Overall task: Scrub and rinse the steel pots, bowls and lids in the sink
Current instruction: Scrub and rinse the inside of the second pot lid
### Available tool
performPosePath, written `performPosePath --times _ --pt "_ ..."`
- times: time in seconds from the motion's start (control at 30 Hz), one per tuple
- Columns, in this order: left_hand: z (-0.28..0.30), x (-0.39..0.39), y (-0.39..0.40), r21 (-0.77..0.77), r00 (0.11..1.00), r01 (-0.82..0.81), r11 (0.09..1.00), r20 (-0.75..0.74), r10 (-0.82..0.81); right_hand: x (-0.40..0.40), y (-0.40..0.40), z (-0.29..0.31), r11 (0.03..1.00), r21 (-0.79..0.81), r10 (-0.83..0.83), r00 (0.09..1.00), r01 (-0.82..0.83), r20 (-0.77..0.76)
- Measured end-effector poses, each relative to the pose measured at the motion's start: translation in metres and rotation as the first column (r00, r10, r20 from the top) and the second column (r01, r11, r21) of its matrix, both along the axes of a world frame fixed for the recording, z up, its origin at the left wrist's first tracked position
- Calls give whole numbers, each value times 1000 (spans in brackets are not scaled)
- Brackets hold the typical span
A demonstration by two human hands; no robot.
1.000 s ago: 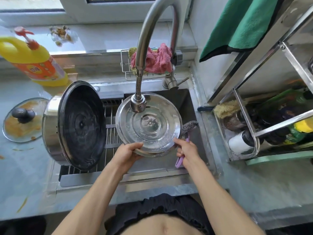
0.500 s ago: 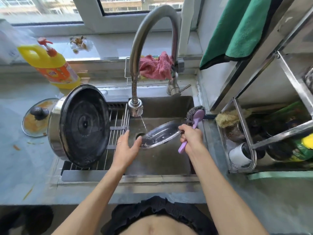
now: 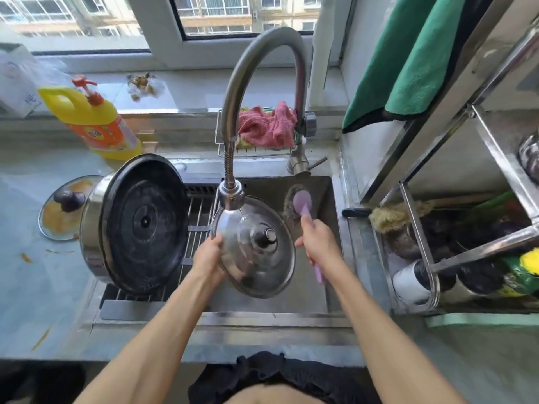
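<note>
A steel lid (image 3: 256, 258) with a dark knob (image 3: 266, 236) faces up over the sink (image 3: 320, 287), right under the faucet head (image 3: 231, 196), where a thin stream of water falls on it. My left hand (image 3: 207, 258) grips the lid's left rim. My right hand (image 3: 316, 243) holds the purple handle of a scrub brush (image 3: 300, 203), whose bristle head points away, just beyond the lid's right edge. A large steel pot (image 3: 137, 225) lies on its side on the drying rack (image 3: 198, 228), its dark bottom toward me.
A dirty glass lid (image 3: 62, 211) lies on the left counter beside a yellow detergent bottle (image 3: 96, 123). A pink rag (image 3: 267, 126) sits in a wire caddy behind the faucet. On the right stand a steel shelf rack (image 3: 437, 228) with bottles and a hanging green towel (image 3: 408, 59).
The lid has been flipped from underside up, through a tilt, to knob side up under the faucet. My left hand regripped its left rim; the brush in my right hand rose beside it.
</note>
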State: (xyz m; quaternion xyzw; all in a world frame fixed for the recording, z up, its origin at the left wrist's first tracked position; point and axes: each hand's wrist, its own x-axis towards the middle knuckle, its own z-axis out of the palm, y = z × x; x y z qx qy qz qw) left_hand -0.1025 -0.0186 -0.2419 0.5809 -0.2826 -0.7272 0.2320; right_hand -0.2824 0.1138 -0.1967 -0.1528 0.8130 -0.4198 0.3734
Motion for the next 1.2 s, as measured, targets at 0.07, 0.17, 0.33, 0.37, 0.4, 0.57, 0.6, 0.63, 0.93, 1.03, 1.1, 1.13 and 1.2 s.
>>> performPosePath --times 0.07,0.17,0.33,0.37,0.4,0.57,0.6,0.63,0.93,1.03,1.1,1.13,1.2 --pt "1 3 0 -34 1000 -4 999 -23 3 4 5 -3 989 36 144 980 -140 -134" --pt "3 4 -1 -204 994 112 973 14 -111 15 -2 -2 915 20 389 870 -402 -305" --pt "7 6 -4 -367 961 273 889 154 -231 7 -30 -3 762 237 630 607 -603 -485" --pt "8 10 -6 -385 957 283 879 168 -234 -3 -36 -4 785 275 615 640 -555 -461" --pt "10 12 -7 -401 953 296 867 178 -244 -12 -39 -4 802 314 597 669 -508 -443" --pt "19 6 -20 -442 930 362 821 234 -284 15 -44 5 675 377 727 484 -633 -487" --pt "20 4 -23 -433 925 373 820 234 -298 15 -44 4 678 384 725 485 -627 -489" --pt "19 3 -24 -413 923 380 828 229 -309 8 -46 -1 695 396 714 512 -600 -477" --pt "6 8 -14 50 1000 -21 999 -21 22 -35 -26 -34 942 188 326 889 -278 -320" --pt "3 7 -9 135 992 -117 984 -37 123 -38 -22 -32 931 273 337 858 -242 -388" --pt "6 2 -9 138 982 -173 975 -50 181 -44 -25 -23 891 393 409 779 -228 -476" --pt "7 0 -11 129 978 -195 972 -46 203 -49 -30 -17 862 458 457 726 -219 -514" --pt "11 -7 -14 92 976 -216 972 -22 218 -59 -46 -1 805 559 546 621 -201 -562"
